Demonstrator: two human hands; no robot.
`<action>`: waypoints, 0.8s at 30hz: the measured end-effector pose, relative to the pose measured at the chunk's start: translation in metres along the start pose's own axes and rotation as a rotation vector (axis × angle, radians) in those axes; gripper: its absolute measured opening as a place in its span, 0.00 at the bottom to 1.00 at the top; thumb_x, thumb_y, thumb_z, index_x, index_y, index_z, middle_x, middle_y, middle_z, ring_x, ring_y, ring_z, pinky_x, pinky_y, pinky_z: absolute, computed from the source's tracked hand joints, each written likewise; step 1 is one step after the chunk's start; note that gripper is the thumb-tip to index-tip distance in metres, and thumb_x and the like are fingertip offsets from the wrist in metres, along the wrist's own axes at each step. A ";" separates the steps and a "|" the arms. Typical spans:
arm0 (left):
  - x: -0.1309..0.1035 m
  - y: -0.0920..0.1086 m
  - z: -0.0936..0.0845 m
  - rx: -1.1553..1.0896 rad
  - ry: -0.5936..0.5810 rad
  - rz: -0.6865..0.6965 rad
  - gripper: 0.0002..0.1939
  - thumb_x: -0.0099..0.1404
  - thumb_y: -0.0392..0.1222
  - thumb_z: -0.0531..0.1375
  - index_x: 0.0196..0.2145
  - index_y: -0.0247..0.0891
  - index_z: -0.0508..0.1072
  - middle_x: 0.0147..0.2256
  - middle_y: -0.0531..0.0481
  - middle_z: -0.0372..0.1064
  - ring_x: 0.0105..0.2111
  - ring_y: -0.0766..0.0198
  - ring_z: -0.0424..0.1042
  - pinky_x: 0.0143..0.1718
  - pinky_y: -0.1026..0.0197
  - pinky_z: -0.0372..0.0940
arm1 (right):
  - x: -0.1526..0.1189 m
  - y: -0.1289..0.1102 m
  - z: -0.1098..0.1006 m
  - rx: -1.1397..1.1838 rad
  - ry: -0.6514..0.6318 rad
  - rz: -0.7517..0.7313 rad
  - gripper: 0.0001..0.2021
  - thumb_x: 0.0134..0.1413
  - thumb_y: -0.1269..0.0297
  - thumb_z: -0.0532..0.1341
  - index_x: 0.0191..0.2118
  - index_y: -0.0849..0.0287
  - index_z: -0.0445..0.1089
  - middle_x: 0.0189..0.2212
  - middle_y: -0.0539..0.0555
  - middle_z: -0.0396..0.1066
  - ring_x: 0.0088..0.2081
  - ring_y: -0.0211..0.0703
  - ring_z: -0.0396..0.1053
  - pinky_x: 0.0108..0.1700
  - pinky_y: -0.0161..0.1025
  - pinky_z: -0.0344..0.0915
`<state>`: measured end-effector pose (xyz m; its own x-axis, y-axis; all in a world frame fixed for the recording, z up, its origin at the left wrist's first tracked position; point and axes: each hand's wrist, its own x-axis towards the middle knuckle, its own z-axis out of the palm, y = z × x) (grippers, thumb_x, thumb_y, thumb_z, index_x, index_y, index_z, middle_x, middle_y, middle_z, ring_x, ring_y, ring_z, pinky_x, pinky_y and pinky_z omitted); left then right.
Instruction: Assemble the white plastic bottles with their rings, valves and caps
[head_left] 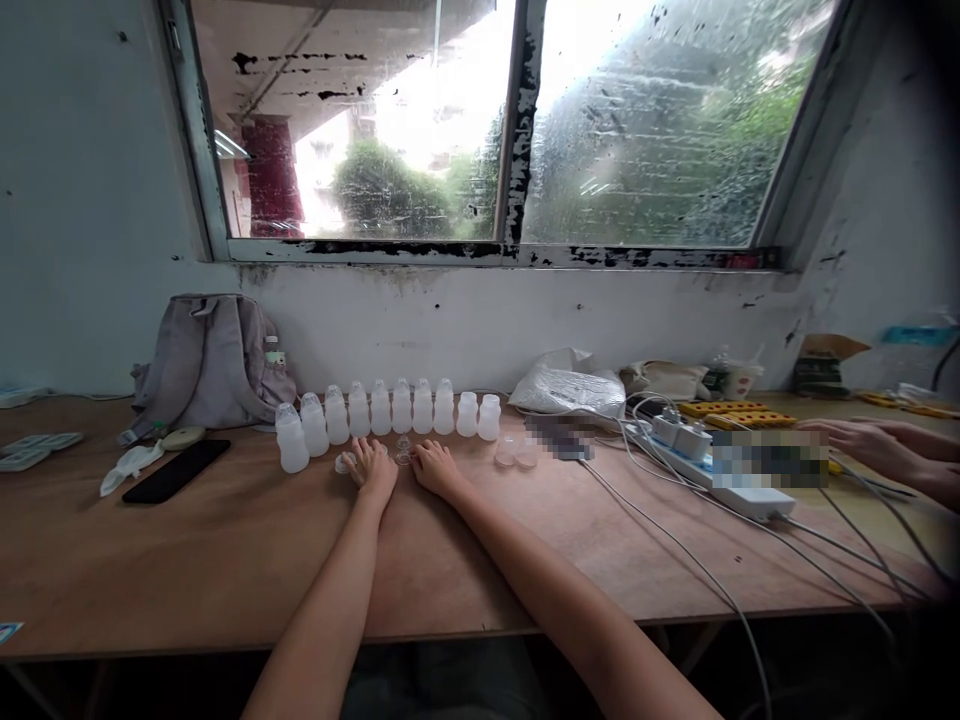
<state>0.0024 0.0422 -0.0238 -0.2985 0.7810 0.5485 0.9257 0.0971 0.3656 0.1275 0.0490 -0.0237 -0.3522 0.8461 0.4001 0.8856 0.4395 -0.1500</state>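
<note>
Both of my hands reach forward to the middle of the wooden table. My left hand (371,468) has its fingers spread over small clear pieces (346,463) lying on the wood. My right hand (433,466) rests just right of a few clear round pieces (403,450); its fingers are partly bent, and whether they hold anything is too small to tell. Behind the hands stands a curved row of several frosted white bottles (380,408), most with domed tops. Two at the right end (478,416) are shorter and flat-topped. Clear discs (516,453) lie right of my right hand.
A grey backpack (214,365), a black phone (177,471) and a white crumpled wrapper (131,468) are at left. On the right are a silver bag (570,383), a power strip (739,492) with cables, yellow trays (739,414) and another person's hands (862,440).
</note>
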 end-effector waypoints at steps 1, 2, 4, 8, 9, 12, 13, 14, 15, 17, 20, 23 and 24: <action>0.000 0.001 -0.002 -0.008 0.009 -0.003 0.12 0.55 0.34 0.52 0.38 0.33 0.67 0.47 0.34 0.61 0.55 0.47 0.50 0.52 0.41 0.42 | 0.000 0.000 0.000 0.004 -0.005 -0.003 0.12 0.56 0.65 0.49 0.43 0.58 0.65 0.41 0.58 0.65 0.45 0.46 0.58 0.44 0.40 0.51; 0.000 0.003 -0.004 -0.020 0.017 -0.004 0.12 0.57 0.36 0.50 0.38 0.33 0.67 0.45 0.34 0.63 0.53 0.47 0.52 0.51 0.42 0.44 | 0.000 0.001 -0.001 0.007 -0.010 -0.004 0.12 0.56 0.66 0.49 0.42 0.58 0.65 0.41 0.58 0.65 0.45 0.46 0.58 0.44 0.40 0.51; 0.002 0.006 -0.008 -0.052 0.021 0.008 0.13 0.60 0.40 0.49 0.41 0.34 0.65 0.43 0.37 0.65 0.50 0.50 0.58 0.49 0.46 0.49 | 0.000 0.003 -0.002 0.013 -0.017 -0.003 0.11 0.56 0.66 0.50 0.41 0.58 0.66 0.40 0.57 0.65 0.44 0.45 0.59 0.43 0.40 0.51; 0.006 0.011 -0.010 -0.115 -0.025 0.075 0.22 0.59 0.49 0.51 0.49 0.35 0.58 0.41 0.42 0.68 0.45 0.56 0.64 0.46 0.55 0.55 | 0.000 0.003 -0.004 0.015 -0.023 0.005 0.11 0.56 0.65 0.49 0.40 0.58 0.66 0.40 0.57 0.65 0.43 0.45 0.59 0.43 0.39 0.51; 0.006 0.011 -0.008 -0.124 -0.048 0.089 0.23 0.59 0.49 0.52 0.49 0.35 0.58 0.41 0.42 0.68 0.45 0.56 0.64 0.45 0.55 0.55 | 0.000 0.003 -0.004 0.014 -0.024 0.010 0.11 0.56 0.65 0.49 0.40 0.59 0.66 0.40 0.57 0.64 0.44 0.45 0.59 0.43 0.39 0.51; 0.006 0.009 -0.003 -0.133 -0.133 0.118 0.21 0.56 0.50 0.54 0.46 0.38 0.63 0.41 0.42 0.69 0.44 0.53 0.64 0.44 0.54 0.56 | 0.000 0.002 -0.004 0.010 -0.029 0.020 0.11 0.56 0.66 0.49 0.40 0.60 0.65 0.41 0.58 0.64 0.44 0.46 0.59 0.43 0.40 0.52; 0.006 0.008 -0.002 -0.134 -0.160 0.125 0.20 0.56 0.51 0.55 0.44 0.39 0.64 0.41 0.42 0.69 0.44 0.53 0.64 0.44 0.54 0.56 | 0.000 0.002 -0.004 0.010 -0.030 0.022 0.11 0.55 0.66 0.49 0.40 0.60 0.65 0.41 0.58 0.64 0.44 0.46 0.59 0.43 0.40 0.52; 0.006 0.007 0.000 -0.135 -0.183 0.130 0.19 0.55 0.51 0.55 0.43 0.39 0.65 0.41 0.42 0.69 0.45 0.53 0.64 0.43 0.54 0.56 | 0.000 0.002 -0.004 0.011 -0.031 0.024 0.11 0.55 0.66 0.49 0.39 0.60 0.66 0.41 0.58 0.65 0.44 0.46 0.59 0.43 0.40 0.52; 0.007 0.006 0.001 -0.137 -0.203 0.134 0.19 0.55 0.51 0.55 0.42 0.40 0.66 0.40 0.42 0.69 0.45 0.53 0.64 0.43 0.54 0.56 | 0.000 0.002 -0.004 0.013 -0.031 0.026 0.10 0.55 0.67 0.49 0.39 0.60 0.66 0.41 0.58 0.65 0.44 0.46 0.59 0.43 0.40 0.52; 0.008 0.005 0.002 -0.142 -0.235 0.135 0.19 0.55 0.52 0.56 0.42 0.41 0.67 0.39 0.43 0.70 0.45 0.53 0.64 0.44 0.53 0.55 | 0.000 0.003 -0.004 0.017 -0.028 0.038 0.10 0.54 0.67 0.50 0.38 0.60 0.66 0.40 0.58 0.65 0.44 0.45 0.59 0.42 0.39 0.52; 0.009 0.005 0.002 -0.155 -0.264 0.127 0.18 0.54 0.53 0.56 0.40 0.42 0.68 0.39 0.44 0.70 0.46 0.52 0.63 0.45 0.52 0.54 | 0.001 0.004 -0.003 0.024 -0.014 0.086 0.09 0.53 0.68 0.50 0.37 0.61 0.66 0.40 0.59 0.66 0.43 0.46 0.60 0.42 0.39 0.53; 0.007 0.006 0.002 -0.180 -0.265 0.108 0.18 0.52 0.51 0.58 0.39 0.41 0.69 0.39 0.44 0.69 0.47 0.50 0.61 0.46 0.50 0.53 | 0.000 0.005 -0.002 0.038 0.010 0.142 0.09 0.52 0.70 0.49 0.37 0.62 0.65 0.39 0.59 0.66 0.42 0.47 0.60 0.41 0.40 0.53; 0.006 0.006 0.002 -0.193 -0.258 0.099 0.18 0.51 0.51 0.59 0.38 0.40 0.69 0.40 0.43 0.69 0.47 0.49 0.60 0.47 0.49 0.52 | 0.000 0.006 -0.002 0.046 0.017 0.151 0.09 0.52 0.70 0.49 0.36 0.62 0.65 0.38 0.59 0.67 0.42 0.47 0.61 0.40 0.39 0.54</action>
<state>0.0069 0.0484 -0.0197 -0.1181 0.9136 0.3891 0.8789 -0.0862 0.4692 0.1334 0.0512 -0.0226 -0.2102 0.8988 0.3847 0.9132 0.3210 -0.2510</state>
